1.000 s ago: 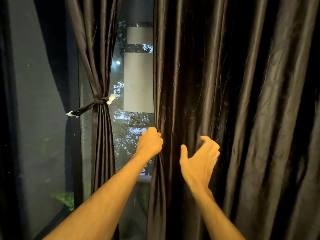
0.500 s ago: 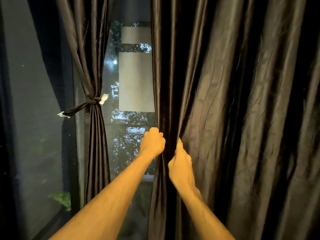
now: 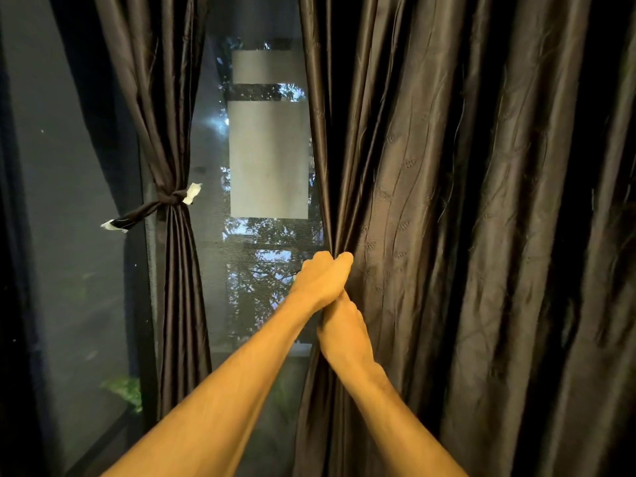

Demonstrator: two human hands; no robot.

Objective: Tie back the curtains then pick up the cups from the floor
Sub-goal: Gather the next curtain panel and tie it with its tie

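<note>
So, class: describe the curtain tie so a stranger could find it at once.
Start at the window. Left of it hangs the gathered left curtain, pinched at mid-height by the tie: a dark knotted strip with white ends, which the loose right curtain lacks.

Dim window, trees outside

probably a home: dark curtains over a screened window.
</note>
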